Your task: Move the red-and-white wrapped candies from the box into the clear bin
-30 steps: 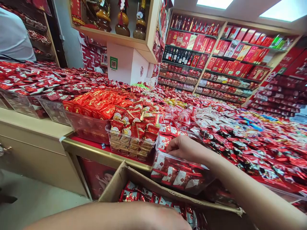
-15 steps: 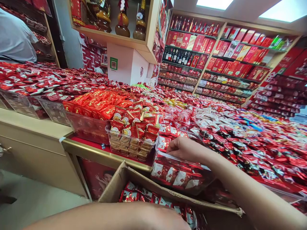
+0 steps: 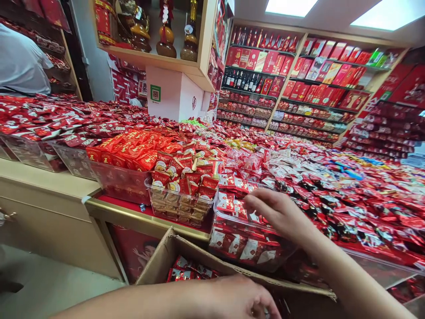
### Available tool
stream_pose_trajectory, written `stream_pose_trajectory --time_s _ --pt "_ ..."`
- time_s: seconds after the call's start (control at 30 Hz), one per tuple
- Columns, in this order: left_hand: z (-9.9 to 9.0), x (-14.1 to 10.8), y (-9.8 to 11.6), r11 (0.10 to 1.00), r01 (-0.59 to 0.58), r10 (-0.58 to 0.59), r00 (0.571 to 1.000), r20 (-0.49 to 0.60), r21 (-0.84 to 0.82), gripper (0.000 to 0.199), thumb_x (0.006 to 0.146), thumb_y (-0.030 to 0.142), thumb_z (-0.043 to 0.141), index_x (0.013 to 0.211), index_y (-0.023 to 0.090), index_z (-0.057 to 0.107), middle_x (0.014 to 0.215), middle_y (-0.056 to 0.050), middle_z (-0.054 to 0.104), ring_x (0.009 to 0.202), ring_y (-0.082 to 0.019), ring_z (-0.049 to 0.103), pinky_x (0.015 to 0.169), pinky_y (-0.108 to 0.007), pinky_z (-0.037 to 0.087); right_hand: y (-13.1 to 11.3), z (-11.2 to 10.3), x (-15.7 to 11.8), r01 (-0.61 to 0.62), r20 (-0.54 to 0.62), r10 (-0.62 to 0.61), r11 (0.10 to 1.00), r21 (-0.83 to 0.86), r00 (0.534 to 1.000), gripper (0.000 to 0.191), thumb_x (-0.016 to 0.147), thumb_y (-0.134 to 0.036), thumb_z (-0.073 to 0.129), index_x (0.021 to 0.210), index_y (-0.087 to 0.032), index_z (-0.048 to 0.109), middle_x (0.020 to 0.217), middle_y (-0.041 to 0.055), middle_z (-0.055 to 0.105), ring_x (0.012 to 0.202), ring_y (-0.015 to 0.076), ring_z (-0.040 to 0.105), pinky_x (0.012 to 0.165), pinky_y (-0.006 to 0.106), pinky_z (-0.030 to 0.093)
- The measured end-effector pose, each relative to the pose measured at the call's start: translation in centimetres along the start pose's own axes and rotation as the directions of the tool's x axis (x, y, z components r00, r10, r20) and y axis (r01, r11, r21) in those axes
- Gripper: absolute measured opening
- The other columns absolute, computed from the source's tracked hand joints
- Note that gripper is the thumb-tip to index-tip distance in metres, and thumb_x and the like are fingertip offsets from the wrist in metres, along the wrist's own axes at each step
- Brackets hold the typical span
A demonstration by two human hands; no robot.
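My right hand (image 3: 282, 215) hovers low over a clear plastic bin (image 3: 245, 223) of red and white packets (image 3: 226, 202), fingers apart and nothing visible in them. Below it, my left hand (image 3: 247, 294) is inside an open cardboard box (image 3: 212, 261), its fingers curled; a small shiny bit shows between them, too little to name. Red packets (image 3: 182, 270) lie in the box, partly covered by my left forearm. Left of the bin stands a clear tub (image 3: 181, 201) of durian packets.
A gold-edged counter (image 3: 146, 221) runs behind the box. Bins of orange-red packets (image 3: 133, 148) and other sweets spread across the display. Shelves of bottles and boxes (image 3: 259, 60) stand behind. A person in a white shirt (image 3: 23, 62) is at the far left.
My right hand has lifted and shifted right from the packets, its fingers spreading. My left hand has risen in the box, showing more of its curled fingers. The view has moved slightly.
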State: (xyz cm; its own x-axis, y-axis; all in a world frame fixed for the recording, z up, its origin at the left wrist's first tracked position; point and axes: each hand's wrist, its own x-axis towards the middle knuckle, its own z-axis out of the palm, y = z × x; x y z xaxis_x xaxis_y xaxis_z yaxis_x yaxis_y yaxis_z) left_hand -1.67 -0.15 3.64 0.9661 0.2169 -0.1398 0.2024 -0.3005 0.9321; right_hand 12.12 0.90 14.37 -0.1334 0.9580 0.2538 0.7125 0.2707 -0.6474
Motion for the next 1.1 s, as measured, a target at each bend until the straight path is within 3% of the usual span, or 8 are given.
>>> stream_pose_trajectory --time_s 0.07,0.13,0.23,0.37,0.47,0.63,0.87,1.1 --pt "0.2 0.0 0.5 0.982 -0.01 -0.025 0.983 -0.182 -0.19 0.025 0.069 0.023 0.057 0.094 0.017 0.059 0.059 0.005 0.045 0.05 -0.007 0.04 0.045 -0.016 0.03 -0.1 -0.3 -3.5 -0.031 -0.236 0.023 0.999 -0.027 0.971 0.03 0.079 -0.046 0.045 0.075 -0.02 0.059 0.065 0.0025 0.058 0.06 0.0157 0.051 0.053 0.024 0.039" --pt "0.4 -0.1 1.2 0.954 -0.09 -0.027 0.924 -0.382 -0.285 0.024 0.072 0.025 0.055 0.094 0.014 0.056 0.058 0.005 0.042 0.049 -0.006 0.036 0.045 -0.017 0.028 0.3 0.2 -7.1 -0.171 -0.288 0.17 0.985 0.022 0.942 0.03 0.079 -0.047 0.045 0.068 -0.022 0.056 0.056 0.001 0.052 0.051 0.0144 0.046 0.046 0.024 0.037" --pt "0.4 0.0 2.1 0.931 -0.214 0.019 0.837 -0.546 -0.294 0.021 0.075 0.024 0.053 0.094 0.014 0.051 0.063 0.004 0.044 0.053 -0.006 0.038 0.05 -0.019 0.03 1.4 2.1 -10.7 -0.348 -0.053 0.349 0.937 0.031 0.935 0.033 0.076 -0.048 0.049 0.059 -0.021 0.051 0.05 -0.0016 0.047 0.047 0.0125 0.04 0.043 0.024 0.031" --pt "0.1 0.1 2.5 0.903 -0.271 0.013 0.792 -0.611 -0.333 0.023 0.076 0.026 0.053 0.097 0.017 0.047 0.066 0.003 0.049 0.055 -0.007 0.043 0.052 -0.02 0.033 2.9 4.1 -10.9 -0.389 0.237 0.339 0.897 0.211 0.911 0.034 0.075 -0.049 0.052 0.062 -0.018 0.05 0.053 -0.0039 0.046 0.049 0.0098 0.04 0.044 0.021 0.029" --pt "-0.1 -0.1 2.8 0.859 -0.314 0.005 0.794 -0.608 -0.404 0.023 0.08 0.032 0.048 0.098 0.018 0.044 0.068 0.003 0.049 0.056 -0.007 0.044 0.051 -0.019 0.034 3.7 3.9 -10.3 -0.439 0.255 0.363 0.812 0.385 0.896 0.038 0.079 -0.051 0.045 0.063 -0.017 0.051 0.052 -0.0029 0.049 0.046 0.0092 0.043 0.044 0.021 0.032" --pt "-0.3 -0.3 2.9 0.901 -0.23 0.054 0.901 -0.43 -0.369 0.056 0.064 0.012 0.064 0.113 0.02 0.037 0.093 -0.003 0.052 0.082 -0.013 0.053 0.073 -0.027 0.041 4.6 3.1 -10.5 -0.351 0.051 0.362 0.845 0.404 0.931 0.033 0.08 -0.044 0.048 0.062 -0.016 0.053 0.055 -0.003 0.048 0.051 0.0093 0.043 0.047 0.021 0.033" --pt "0.0 0.5 1.7 0.828 -0.194 -0.075 0.891 -0.447 -0.526 0.057 0.059 0.009 0.067 0.108 0.018 0.038 0.084 -0.002 0.055 0.072 -0.012 0.055 0.068 -0.029 0.043 4.9 2.6 -10.5 -0.417 0.181 0.39 0.689 0.593 0.903 0.027 0.078 -0.042 0.052 0.083 -0.017 0.058 0.058 -0.001 0.057 0.053 0.0114 0.05 0.052 0.024 0.04" --pt "0.7 0.3 1.6 0.795 -0.045 -0.158 0.948 -0.278 -0.605 0.045 0.054 0.014 0.071 0.092 0.013 0.047 0.077 -0.001 0.057 0.07 -0.012 0.056 0.067 -0.028 0.043 4.7 2.7 -10.7 -0.379 0.16 0.343 0.828 0.413 0.925 0.026 0.079 -0.042 0.051 0.075 -0.017 0.057 0.059 -0.0029 0.051 0.054 0.0102 0.045 0.049 0.021 0.037"
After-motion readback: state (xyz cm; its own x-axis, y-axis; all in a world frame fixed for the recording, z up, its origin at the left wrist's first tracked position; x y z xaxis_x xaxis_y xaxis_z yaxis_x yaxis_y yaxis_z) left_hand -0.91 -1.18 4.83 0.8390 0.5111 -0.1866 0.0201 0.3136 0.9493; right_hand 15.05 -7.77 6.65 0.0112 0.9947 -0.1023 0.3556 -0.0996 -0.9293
